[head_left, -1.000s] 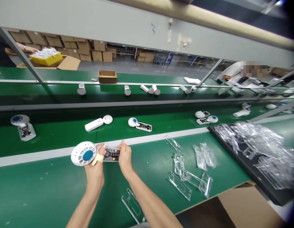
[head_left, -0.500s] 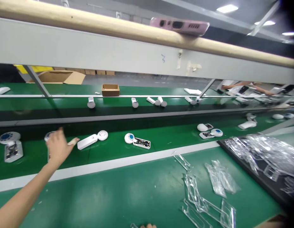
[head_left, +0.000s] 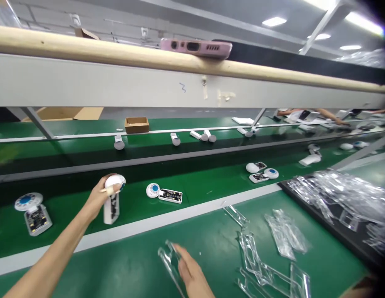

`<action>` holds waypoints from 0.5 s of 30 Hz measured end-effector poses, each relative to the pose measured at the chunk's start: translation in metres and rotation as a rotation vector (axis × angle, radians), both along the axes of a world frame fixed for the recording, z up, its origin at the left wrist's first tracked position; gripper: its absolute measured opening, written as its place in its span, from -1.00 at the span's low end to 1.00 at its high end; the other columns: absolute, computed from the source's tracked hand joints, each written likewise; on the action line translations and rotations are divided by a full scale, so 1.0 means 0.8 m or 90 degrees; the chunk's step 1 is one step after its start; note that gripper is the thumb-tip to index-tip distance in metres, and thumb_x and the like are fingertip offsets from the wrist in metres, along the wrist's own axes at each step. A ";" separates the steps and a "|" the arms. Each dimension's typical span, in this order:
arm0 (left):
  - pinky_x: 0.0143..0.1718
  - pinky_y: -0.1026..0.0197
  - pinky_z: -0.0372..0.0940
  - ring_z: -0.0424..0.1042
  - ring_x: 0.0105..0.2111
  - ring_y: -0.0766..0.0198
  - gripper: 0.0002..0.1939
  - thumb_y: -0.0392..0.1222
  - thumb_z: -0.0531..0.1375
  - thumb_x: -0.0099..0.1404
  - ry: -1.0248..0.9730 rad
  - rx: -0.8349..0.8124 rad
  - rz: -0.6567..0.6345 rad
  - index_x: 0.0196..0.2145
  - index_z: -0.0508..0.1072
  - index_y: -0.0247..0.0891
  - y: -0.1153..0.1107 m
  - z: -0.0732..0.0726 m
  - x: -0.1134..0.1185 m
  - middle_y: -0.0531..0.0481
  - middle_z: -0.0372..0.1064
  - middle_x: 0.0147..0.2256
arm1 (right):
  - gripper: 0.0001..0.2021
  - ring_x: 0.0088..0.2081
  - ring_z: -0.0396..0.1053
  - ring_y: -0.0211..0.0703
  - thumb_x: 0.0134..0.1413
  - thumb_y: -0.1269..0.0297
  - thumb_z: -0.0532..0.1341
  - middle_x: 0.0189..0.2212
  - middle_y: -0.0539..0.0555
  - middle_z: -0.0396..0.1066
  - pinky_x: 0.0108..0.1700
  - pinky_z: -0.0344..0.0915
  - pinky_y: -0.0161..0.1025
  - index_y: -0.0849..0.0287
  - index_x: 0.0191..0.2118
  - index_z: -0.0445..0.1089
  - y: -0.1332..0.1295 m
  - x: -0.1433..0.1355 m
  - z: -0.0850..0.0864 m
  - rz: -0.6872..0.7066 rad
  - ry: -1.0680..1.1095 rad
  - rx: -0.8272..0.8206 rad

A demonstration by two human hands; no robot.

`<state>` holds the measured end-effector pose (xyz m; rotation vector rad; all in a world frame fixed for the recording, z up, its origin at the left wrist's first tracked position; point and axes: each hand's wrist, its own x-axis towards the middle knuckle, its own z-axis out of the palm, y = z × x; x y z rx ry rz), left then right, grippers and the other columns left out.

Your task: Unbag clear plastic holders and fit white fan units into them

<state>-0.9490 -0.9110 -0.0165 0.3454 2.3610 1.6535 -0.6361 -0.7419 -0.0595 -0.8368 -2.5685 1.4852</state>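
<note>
My left hand [head_left: 102, 192] grips the round head of a white device [head_left: 111, 209]. The device's oblong body hangs down over the green belt, with dark parts visible along it. A pale cover wraps the tip of the left thumb. Low in the middle, my right hand [head_left: 192, 269] pinches a clear plastic piece [head_left: 170, 260], slim and frame-like, held above the green worktop. Right of the left hand lies another white device [head_left: 170, 195] with its circuit board showing. A similar device [head_left: 37, 219] rests to the left, board upward.
Several clear plastic pieces [head_left: 253, 254] lie loose on the worktop at right, near a black tray [head_left: 316, 215] heaped with more. White devices [head_left: 257, 178] sit farther along the belt. A beam with a pink phone [head_left: 195, 48] crosses above. Another person's arms [head_left: 329, 114] show far right.
My left hand has closed on a white device and raised its head. My right hand has come up from the bottom edge with a clear plastic piece. The view has shifted.
</note>
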 end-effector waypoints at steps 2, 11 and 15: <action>-0.24 0.14 0.30 0.42 -0.22 0.05 -0.39 0.06 0.30 -0.05 -0.171 0.294 0.031 -0.04 0.37 -0.22 0.004 0.021 0.044 -0.11 0.45 -0.20 | -0.57 -0.13 0.41 -0.08 0.24 0.07 -0.05 -0.13 0.08 0.44 -0.19 0.36 -0.19 -0.03 0.18 0.17 -0.001 -0.044 0.031 0.030 0.035 -0.051; -0.17 0.04 0.35 0.45 -0.21 -0.02 -0.49 0.01 0.37 -0.10 -0.383 0.564 0.090 -0.20 0.46 -0.31 0.043 0.047 0.172 -0.14 0.49 -0.31 | -0.47 -0.15 0.36 0.03 0.14 0.23 0.11 -0.15 0.18 0.28 -0.18 0.37 -0.06 0.04 0.24 0.09 -0.063 -0.103 0.087 0.112 0.111 0.206; -0.15 0.05 0.35 0.45 -0.21 0.00 -0.51 0.00 0.38 -0.11 -0.360 0.553 0.102 -0.23 0.47 -0.30 0.044 0.055 0.180 -0.12 0.49 -0.29 | -0.43 -0.04 0.30 0.09 0.15 0.25 0.12 0.00 0.22 0.23 -0.08 0.33 0.02 -0.02 0.27 0.01 -0.070 -0.092 0.065 0.079 0.133 0.266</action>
